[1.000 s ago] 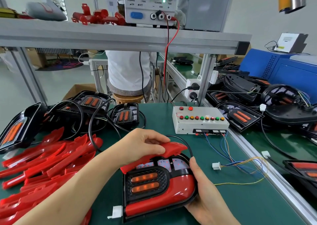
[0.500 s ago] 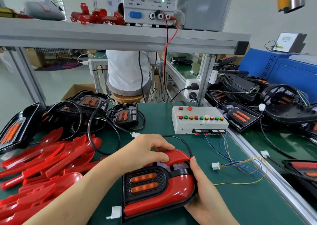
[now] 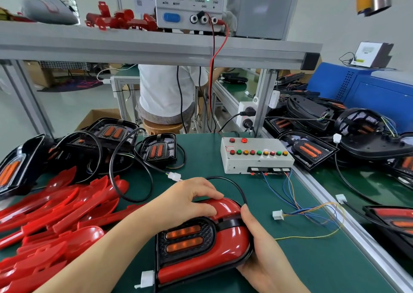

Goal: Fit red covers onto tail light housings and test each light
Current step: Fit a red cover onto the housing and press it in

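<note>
A black tail light housing (image 3: 196, 241) with two orange lenses lies on the green mat in front of me. A lower red cover (image 3: 214, 257) sits on it. My left hand (image 3: 185, 201) presses an upper red cover (image 3: 225, 207) down onto the housing's far end, fingers curled over it. My right hand (image 3: 261, 254) grips the housing's right edge, thumb on the black band. The housing's white connector (image 3: 146, 279) lies at the near left. A white test box (image 3: 254, 156) with coloured buttons stands behind, its loose white plug (image 3: 277, 215) on the mat.
A heap of loose red covers (image 3: 55, 214) fills the left. Bare black housings (image 3: 156, 149) with coiled cables lie behind it, and more housings (image 3: 312, 149) crowd the right bench. A power supply (image 3: 190, 4) stands on the shelf. A person in white (image 3: 165, 91) sits beyond.
The upper red cover was tilted up above the housing; my left hand has pushed it down until it lies flat on the housing. My right hand has kept its grip.
</note>
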